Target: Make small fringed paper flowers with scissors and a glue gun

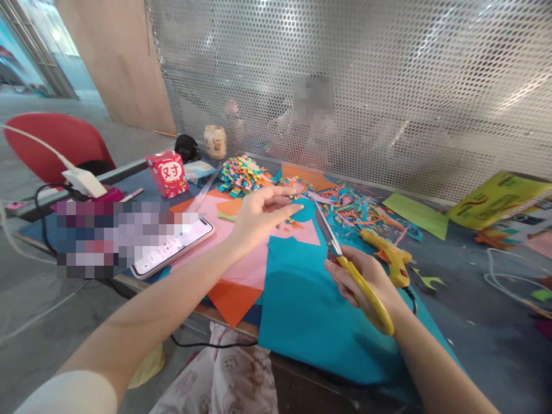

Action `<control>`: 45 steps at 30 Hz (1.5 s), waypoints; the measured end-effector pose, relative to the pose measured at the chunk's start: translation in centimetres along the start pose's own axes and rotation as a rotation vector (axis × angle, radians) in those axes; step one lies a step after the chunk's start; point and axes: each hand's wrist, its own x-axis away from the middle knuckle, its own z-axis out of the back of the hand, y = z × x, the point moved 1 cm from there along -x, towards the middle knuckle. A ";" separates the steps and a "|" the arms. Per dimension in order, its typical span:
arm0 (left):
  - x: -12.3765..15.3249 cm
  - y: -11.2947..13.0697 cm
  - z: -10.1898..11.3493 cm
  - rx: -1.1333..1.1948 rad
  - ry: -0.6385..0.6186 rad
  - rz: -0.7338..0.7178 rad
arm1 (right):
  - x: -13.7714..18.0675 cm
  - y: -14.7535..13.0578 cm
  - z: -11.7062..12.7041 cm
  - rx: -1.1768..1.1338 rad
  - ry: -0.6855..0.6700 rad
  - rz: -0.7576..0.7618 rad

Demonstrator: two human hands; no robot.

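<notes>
Between the thumb and fingers of my left hand [265, 213] is a small piece of blue paper [305, 210]. My right hand [362, 282] grips yellow-handled scissors [330, 233], whose blades point up and away, close to the blue piece's right edge. Below both hands lies a large blue paper sheet [310, 322]. Pink paper [241, 261] is under my left forearm, with an orange sheet [235, 302] at its near edge. A heap of thin colored paper scraps [356, 204] spreads beyond the scissors.
A yellow glue gun [390, 256] lies right of my right hand. Farther back is a multicolored fringed paper ball [241, 175]. On the left are a phone [172, 247], a red box [167, 174] and a white charger [84, 181]. A perforated metal panel [366, 86] borders the table.
</notes>
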 end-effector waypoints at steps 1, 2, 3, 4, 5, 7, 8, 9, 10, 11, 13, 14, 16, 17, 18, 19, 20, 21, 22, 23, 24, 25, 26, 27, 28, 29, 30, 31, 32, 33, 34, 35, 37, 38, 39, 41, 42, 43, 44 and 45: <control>0.0 0.0 0.0 0.001 0.010 -0.003 | 0.1 0.0 0.0 -0.003 -0.001 0.000; -0.1 0.0 0.0 0.007 0.022 -0.004 | 0.1 0.0 -0.1 -0.006 -0.005 -0.002; -0.1 0.1 0.0 0.015 0.034 -0.004 | 0.2 0.0 -0.1 -0.010 -0.009 -0.006; -0.1 0.1 0.0 0.023 0.048 -0.005 | 0.2 -0.1 -0.1 -0.013 -0.011 -0.010; -0.1 0.2 0.1 0.030 0.062 -0.005 | 0.2 -0.1 -0.1 -0.016 -0.013 -0.013; -0.1 0.2 0.1 0.037 0.077 -0.008 | 0.2 -0.2 -0.2 -0.021 -0.012 -0.013; -0.1 0.2 0.1 0.037 0.075 -0.007 | 0.3 -0.3 -0.2 -0.023 -0.008 -0.012; -0.1 0.2 0.1 0.035 0.067 -0.003 | 0.3 -0.3 -0.2 -0.025 -0.004 -0.009; -0.1 0.1 0.1 0.034 0.055 0.002 | 0.3 -0.4 -0.3 -0.026 0.000 -0.002; -0.1 0.1 0.1 0.031 0.039 0.008 | 0.3 -0.5 -0.3 -0.027 0.003 0.006; 0.0 0.0 0.0 0.023 0.015 0.014 | 0.3 -0.6 -0.3 -0.030 0.008 0.022; 0.0 0.0 0.0 0.020 0.005 0.014 | 0.3 -0.6 -0.3 -0.031 0.007 0.026; 0.1 -0.1 0.0 0.016 -0.002 0.011 | 0.3 -0.5 -0.3 -0.022 0.000 0.021; 0.1 -0.1 0.0 0.016 0.002 0.011 | 0.3 -0.4 -0.3 -0.017 -0.004 0.014; 0.1 -0.1 0.0 0.016 0.009 0.010 | 0.2 -0.4 -0.2 -0.012 -0.005 0.006; 0.1 -0.1 0.0 0.017 0.015 0.010 | 0.2 -0.3 -0.2 -0.009 -0.005 -0.003; 0.1 -0.2 0.0 0.019 0.024 0.007 | 0.2 -0.2 -0.1 -0.009 -0.005 -0.010; 0.1 -0.2 0.1 0.021 0.031 0.004 | 0.2 -0.2 -0.1 -0.010 -0.006 -0.016; 0.1 -0.2 0.1 0.022 0.037 0.000 | 0.2 -0.2 -0.1 -0.010 -0.010 -0.020; 0.0 -0.2 0.1 0.021 0.043 -0.004 | 0.2 -0.2 -0.1 -0.007 -0.015 -0.022; 0.0 -0.2 0.1 0.018 0.050 -0.009 | 0.3 -0.2 -0.1 -0.001 -0.021 -0.023; 0.0 -0.2 0.1 0.014 0.056 -0.015 | 0.3 -0.2 -0.1 0.006 -0.025 -0.023; -0.1 -0.2 0.1 0.010 0.061 -0.022 | 0.3 -0.2 -0.1 0.013 -0.027 -0.024; -0.1 -0.2 0.1 0.007 0.063 -0.025 | 0.3 -0.3 -0.1 0.019 -0.026 -0.026; -0.1 -0.2 0.1 0.007 0.066 -0.027 | 0.3 -0.3 -0.1 0.023 -0.025 -0.027; -0.1 -0.2 0.1 0.008 0.068 -0.027 | 0.3 -0.3 -0.1 0.025 -0.024 -0.024; -0.1 -0.2 0.1 0.010 0.067 -0.023 | 0.3 -0.3 -0.1 0.024 -0.022 -0.017; -0.1 -0.1 0.1 0.012 0.061 -0.019 | 0.3 -0.3 -0.1 0.021 -0.020 -0.006; 0.0 -0.1 0.1 0.012 0.049 -0.014 | 0.3 -0.3 -0.1 0.017 -0.017 0.007; 0.0 -0.1 0.1 0.009 0.033 -0.011 | 0.2 -0.3 -0.1 0.014 -0.016 0.019; 0.1 -0.1 0.1 0.004 0.015 -0.008 | 0.2 -0.3 -0.1 0.011 -0.016 0.026; 0.1 -0.1 0.1 -0.002 0.001 -0.005 | 0.1 -0.2 -0.1 0.010 -0.019 0.026; 0.1 -0.1 0.1 -0.009 -0.001 -0.004 | -0.1 -0.1 0.0 0.017 -0.030 0.015; 0.1 -0.1 0.1 -0.007 0.012 -0.006 | -0.1 0.0 0.1 0.022 -0.036 0.009; 0.1 -0.2 0.1 -0.003 0.026 -0.009 | -0.2 0.0 0.1 0.029 -0.040 0.009; 0.0 -0.2 0.2 0.009 0.048 -0.015 | -0.2 0.0 0.2 0.040 -0.047 0.018; 0.0 -0.2 0.2 0.014 0.052 -0.016 | -0.2 0.0 0.2 0.042 -0.052 0.023; 0.0 -0.2 0.2 0.019 0.053 -0.019 | -0.2 0.0 0.3 0.041 -0.058 0.027; 0.0 -0.1 0.1 0.023 0.055 -0.023 | -0.2 0.0 0.3 0.041 -0.063 0.033; 0.0 -0.1 0.1 0.026 0.059 -0.027 | -0.2 0.1 0.3 0.041 -0.066 0.042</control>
